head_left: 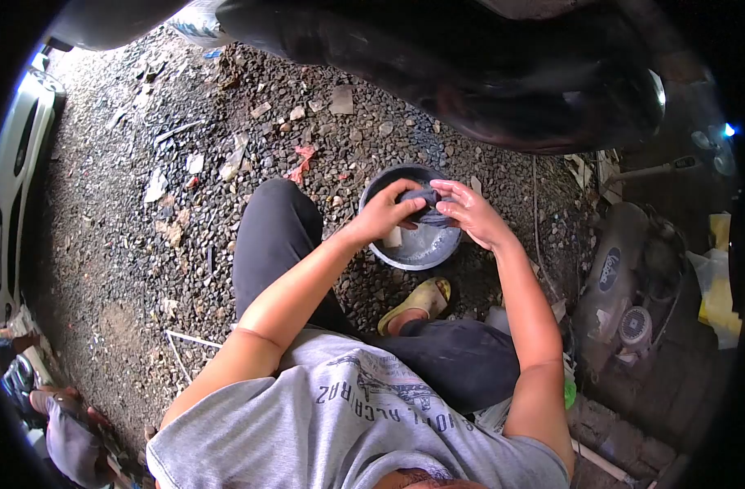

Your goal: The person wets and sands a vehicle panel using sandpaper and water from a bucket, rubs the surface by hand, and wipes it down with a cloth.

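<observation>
A round grey basin (417, 264) stands on the gravel in front of me, with cloudy liquid in its bottom. Over it, my left hand (389, 209) grips a wet-looking, dark bunched cloth (428, 213), thumb across its top. From the other side, my right hand (473, 215) has its curved fingers and thumb at the right end of the same cloth. Part of the cloth is hidden by the fingers. Below my left hand, a small pale block (393, 237) shows at the basin's left inside wall; I cannot make out what it is.
Gravel (144, 244) with scattered litter surrounds me. A large dark, glossy object (486, 73) overhangs the far side. A vehicle bumper (20, 196) lies at the far left. On the right is a dusty machine (621, 285), with a yellow bag (719, 285) beyond it.
</observation>
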Demonstrator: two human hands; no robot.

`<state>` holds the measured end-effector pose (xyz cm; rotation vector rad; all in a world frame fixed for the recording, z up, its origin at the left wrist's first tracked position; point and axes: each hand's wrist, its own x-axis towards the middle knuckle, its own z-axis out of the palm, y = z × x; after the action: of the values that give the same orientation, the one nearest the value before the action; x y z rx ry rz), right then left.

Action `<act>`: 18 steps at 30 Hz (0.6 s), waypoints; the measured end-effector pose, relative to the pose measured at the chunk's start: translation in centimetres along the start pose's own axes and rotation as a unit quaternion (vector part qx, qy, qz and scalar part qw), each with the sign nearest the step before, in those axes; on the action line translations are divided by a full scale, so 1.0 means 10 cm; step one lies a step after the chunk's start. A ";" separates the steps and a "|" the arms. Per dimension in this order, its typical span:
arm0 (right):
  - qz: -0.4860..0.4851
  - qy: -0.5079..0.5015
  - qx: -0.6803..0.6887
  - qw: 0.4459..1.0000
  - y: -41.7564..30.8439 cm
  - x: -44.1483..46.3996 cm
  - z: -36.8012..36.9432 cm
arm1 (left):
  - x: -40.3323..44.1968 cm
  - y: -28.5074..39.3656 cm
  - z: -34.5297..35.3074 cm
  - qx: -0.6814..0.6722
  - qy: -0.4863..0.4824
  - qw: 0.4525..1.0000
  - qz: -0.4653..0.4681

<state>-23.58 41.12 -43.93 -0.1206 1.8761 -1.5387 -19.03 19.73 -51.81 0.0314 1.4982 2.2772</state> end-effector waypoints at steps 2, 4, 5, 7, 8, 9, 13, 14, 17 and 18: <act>-0.036 -0.033 -0.011 0.999 -0.18 -0.07 0.07 | -0.03 0.20 -0.07 -0.088 -0.008 0.996 -0.004; -0.083 -0.023 -0.053 0.995 -0.23 -0.10 0.07 | -0.06 0.43 -0.13 -0.169 -0.031 0.985 -0.020; -0.105 -0.018 -0.074 0.991 -0.26 -0.10 0.07 | -0.07 0.48 -0.15 -0.189 -0.042 0.981 -0.019; -0.093 -0.034 -0.078 0.992 -0.31 -0.11 0.08 | -0.15 0.59 -0.16 -0.223 -0.023 0.974 -0.037; -0.087 -0.041 -0.080 0.992 -0.34 -0.12 0.10 | -0.18 0.59 -0.15 -0.247 -0.035 0.968 -0.024; -0.086 -0.029 -0.108 0.990 -0.39 -0.12 0.15 | -0.23 0.58 -0.14 -0.270 -0.048 0.962 -0.012; -0.136 0.007 -0.250 0.959 -0.41 -0.14 0.36 | -0.29 0.62 -0.07 -0.365 -0.084 0.927 0.022; -0.179 0.014 -0.269 0.946 -0.42 -0.16 0.41 | -0.32 0.66 -0.04 -0.369 -0.071 0.926 0.021; -0.265 0.045 -0.350 0.897 -0.64 -0.23 0.56 | -0.40 0.81 -0.03 -0.413 -0.047 0.909 0.022; -0.246 0.048 -0.324 0.912 -0.61 -0.21 0.55 | -0.39 0.83 -0.02 -0.401 -0.053 0.913 0.049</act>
<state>-21.06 35.85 -37.86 -0.8908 2.5044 -1.1523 -18.22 15.43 -43.71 -0.0085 0.4287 2.7440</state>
